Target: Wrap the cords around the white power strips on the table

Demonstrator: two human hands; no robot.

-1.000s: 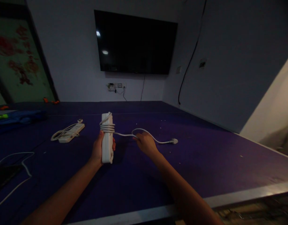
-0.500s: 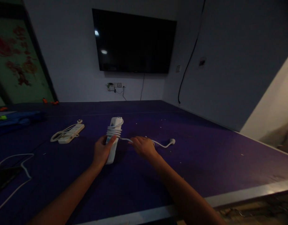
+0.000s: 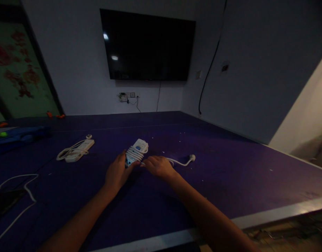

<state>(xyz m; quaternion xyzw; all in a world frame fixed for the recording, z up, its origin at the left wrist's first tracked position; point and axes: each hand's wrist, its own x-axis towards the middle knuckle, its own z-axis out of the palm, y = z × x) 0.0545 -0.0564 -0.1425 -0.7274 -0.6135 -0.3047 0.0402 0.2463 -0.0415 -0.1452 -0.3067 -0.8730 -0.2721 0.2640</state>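
A white power strip (image 3: 140, 144) has several turns of its own white cord wound round its middle. My left hand (image 3: 117, 171) grips its near end, with the strip tilted and its socket face partly showing. Close on the right, my right hand (image 3: 159, 167) is closed on the power cord (image 3: 179, 163), pinching it just beside the strip. The loose end of that cord runs out past my right hand to a white plug (image 3: 192, 158) lying on the purple tabletop (image 3: 229, 168).
A second power strip (image 3: 79, 151) with a looped cord lies to the left. Nearer left are a dark flat device (image 3: 7, 201) and a white cable (image 3: 32, 190). Blue cloth (image 3: 27, 134) lies at the far left. A television (image 3: 147, 47) hangs on the back wall.
The power strip has turned, its far end swinging right and its socket face coming into view. My left hand has rolled with it. My right hand is now closer to the strip.
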